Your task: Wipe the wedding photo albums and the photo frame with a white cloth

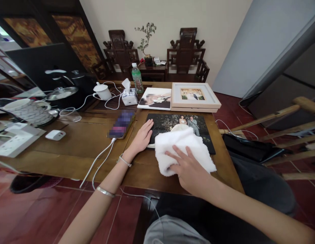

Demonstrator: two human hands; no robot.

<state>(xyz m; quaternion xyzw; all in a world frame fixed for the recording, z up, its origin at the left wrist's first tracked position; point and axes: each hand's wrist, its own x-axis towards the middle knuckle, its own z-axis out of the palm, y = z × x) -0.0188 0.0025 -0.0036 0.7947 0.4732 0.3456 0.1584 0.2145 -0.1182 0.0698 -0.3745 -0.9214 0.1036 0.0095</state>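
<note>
A dark photo print (180, 127) of a couple lies flat on the wooden table (78, 145). My left hand (142, 137) rests flat on the print's left edge with fingers stretched out. A folded white cloth (182, 145) covers the print's near part. My right hand (189, 167) presses on the cloth's near side, fingers spread over it.
Behind the print lie another photo (155, 98) and a stack of light wooden frames (194, 96). A phone (121, 124) on a white cable, a tissue box (129, 96), a green bottle (137, 78), a teapot (102, 91), pots and a power strip (13, 140) fill the left side.
</note>
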